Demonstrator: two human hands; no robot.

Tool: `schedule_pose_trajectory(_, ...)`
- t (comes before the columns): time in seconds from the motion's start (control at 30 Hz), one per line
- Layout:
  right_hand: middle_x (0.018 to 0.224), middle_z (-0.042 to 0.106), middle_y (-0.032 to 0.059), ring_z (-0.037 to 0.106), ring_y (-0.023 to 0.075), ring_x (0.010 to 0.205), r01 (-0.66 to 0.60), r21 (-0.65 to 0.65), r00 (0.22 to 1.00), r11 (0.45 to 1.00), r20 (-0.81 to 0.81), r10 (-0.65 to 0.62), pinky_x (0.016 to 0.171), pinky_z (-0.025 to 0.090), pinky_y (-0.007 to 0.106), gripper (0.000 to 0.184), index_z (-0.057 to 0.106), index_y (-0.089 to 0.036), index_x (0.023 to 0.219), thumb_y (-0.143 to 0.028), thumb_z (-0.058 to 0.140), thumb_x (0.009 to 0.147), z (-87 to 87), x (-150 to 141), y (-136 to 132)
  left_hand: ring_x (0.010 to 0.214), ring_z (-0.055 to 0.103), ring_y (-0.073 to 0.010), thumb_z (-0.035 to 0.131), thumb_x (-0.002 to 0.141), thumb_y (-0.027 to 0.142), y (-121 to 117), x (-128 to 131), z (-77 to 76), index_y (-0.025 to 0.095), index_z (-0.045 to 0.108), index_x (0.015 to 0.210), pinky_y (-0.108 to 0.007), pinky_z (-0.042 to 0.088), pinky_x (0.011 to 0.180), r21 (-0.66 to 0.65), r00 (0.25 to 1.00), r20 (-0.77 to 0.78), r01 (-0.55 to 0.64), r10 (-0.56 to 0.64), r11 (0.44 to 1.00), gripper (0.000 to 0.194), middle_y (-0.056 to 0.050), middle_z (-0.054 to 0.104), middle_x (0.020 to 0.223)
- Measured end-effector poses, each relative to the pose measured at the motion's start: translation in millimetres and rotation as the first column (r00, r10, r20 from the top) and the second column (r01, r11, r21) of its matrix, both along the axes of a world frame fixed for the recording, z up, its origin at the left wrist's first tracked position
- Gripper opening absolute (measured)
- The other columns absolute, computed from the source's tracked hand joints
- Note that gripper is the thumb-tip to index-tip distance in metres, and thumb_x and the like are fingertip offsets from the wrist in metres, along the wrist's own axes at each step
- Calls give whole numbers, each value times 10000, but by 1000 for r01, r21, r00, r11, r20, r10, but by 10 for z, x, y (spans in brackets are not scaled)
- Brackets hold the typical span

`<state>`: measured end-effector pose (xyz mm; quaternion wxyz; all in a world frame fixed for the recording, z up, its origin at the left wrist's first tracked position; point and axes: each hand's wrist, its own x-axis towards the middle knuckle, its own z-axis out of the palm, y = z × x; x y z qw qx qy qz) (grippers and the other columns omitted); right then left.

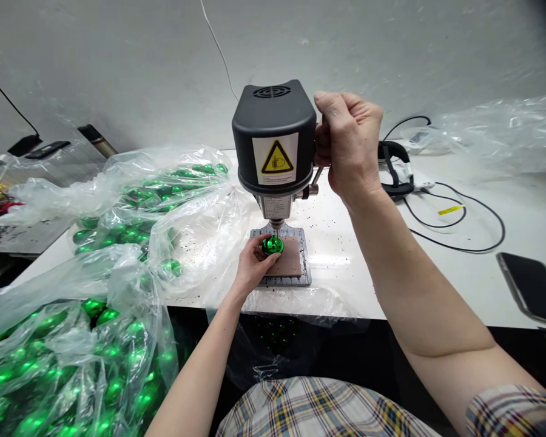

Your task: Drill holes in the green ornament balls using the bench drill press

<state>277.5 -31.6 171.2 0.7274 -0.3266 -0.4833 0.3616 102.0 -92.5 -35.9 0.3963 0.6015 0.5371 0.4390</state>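
Note:
A small bench drill press [275, 142] with a black motor housing and a yellow warning label stands on the white table [355, 273]. My left hand [253, 264] pinches a shiny green ball [272, 245] on a brown block [289, 262] lying on the press's metal base, directly under the spindle. My right hand [348, 145] is a closed fist around the feed lever [316, 179] on the press's right side.
Clear plastic bags [131, 237] full of green balls lie left of the press and spill over the table's front edge. Black cables [455, 230] and a black device lie at the right, with a dark phone [530, 288] near the front right edge. More plastic sheeting [500, 130] lies at the back right.

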Motion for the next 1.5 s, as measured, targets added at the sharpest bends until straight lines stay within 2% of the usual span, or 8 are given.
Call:
schedule_pose_trajectory(0.13,461,296,-75,225,46,391,10,1,1000,1000,2,-10,341,167,255,539,314,-224,556,-465,723,810,-2,6,11,754,566,-126,806,692,265,-2,52,-22,195,667,1171,-253,478,657,138,990,-138,-19,39,990,504,-36,589,994)
schedule_pose_trajectory(0.23,455,296,-70,236,49,383,-6,2,1000,1000,-1,6,335,160,262,561,305,-228,535,-466,762,758,3,13,10,813,589,-146,813,692,258,-12,82,-37,198,660,1176,-267,502,688,160,985,-165,-21,48,987,510,-41,569,1027)
schedule_pose_trajectory(0.47,472,317,-56,235,60,384,-13,28,1000,1000,-4,13,332,161,292,540,329,-236,511,-437,790,708,3,18,-10,820,592,-157,827,726,376,81,5,-30,190,671,1188,-270,501,663,109,991,-133,32,-17,994,522,-57,581,1057)
schedule_pose_trajectory(0.7,478,298,-58,235,62,392,-17,33,1000,999,-11,18,340,192,277,551,302,-230,536,-439,772,732,-10,14,-26,1074,622,-239,723,842,364,46,-117,-17,213,533,1372,-339,524,855,78,974,-120,203,-193,976,583,-114,622,1257)
schedule_pose_trajectory(0.87,480,293,-58,229,64,401,-23,27,1000,999,-8,23,344,195,273,502,299,-224,550,-359,729,772,1,10,-47,949,628,-195,714,842,396,136,-191,12,177,543,1250,-326,518,842,20,983,-45,178,-177,984,494,-81,653,1086)
schedule_pose_trajectory(1.07,474,284,-60,212,70,423,-9,30,1000,999,11,9,347,189,288,593,280,-236,561,-511,785,706,-23,20,-2,976,628,-199,676,861,401,268,-205,-3,188,562,1292,-336,499,870,-17,958,-66,279,-280,960,495,-82,661,1161)
schedule_pose_trajectory(1.33,486,284,-58,206,64,402,1,39,1000,999,22,-2,333,187,286,501,279,-237,559,-349,697,811,-20,18,-9,1055,629,-251,748,806,341,144,-52,-49,206,614,1231,-364,527,848,136,959,-206,223,-193,965,466,-102,642,1162)
schedule_pose_trajectory(1.5,476,303,-59,216,60,379,-32,67,999,997,2,32,322,163,281,455,319,-235,547,-321,686,802,-34,30,2,1112,619,-258,749,817,323,32,78,-151,228,593,1244,-388,525,909,194,983,-148,138,-111,971,465,-103,625,1194)
